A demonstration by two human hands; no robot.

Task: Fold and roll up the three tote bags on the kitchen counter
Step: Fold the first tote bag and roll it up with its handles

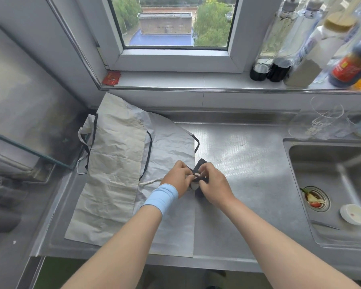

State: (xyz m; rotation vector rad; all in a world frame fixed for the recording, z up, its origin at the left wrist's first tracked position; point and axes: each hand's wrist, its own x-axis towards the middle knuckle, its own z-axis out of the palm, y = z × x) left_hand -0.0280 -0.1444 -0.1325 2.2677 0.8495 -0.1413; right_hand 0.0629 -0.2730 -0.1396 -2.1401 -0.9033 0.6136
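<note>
Left hand [176, 177] and right hand [214, 185] grips are pinching the strap [202, 179] round the rolled tote bag [198, 193] left of the sink [286, 147], likely knotting it; flat bags [113, 163] are awaiting folding.

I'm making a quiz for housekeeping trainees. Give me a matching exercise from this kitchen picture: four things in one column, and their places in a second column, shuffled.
Things:
1. beige bag
2. rolled bag
3. white bowl
4. red packet

Places:
A. in the sink
B. on the windowsill
C. gripped by the left hand and the right hand
D. spread flat over a pale grey bag

Pairs: 1-D, 2-C, 3-A, 4-B.
</note>
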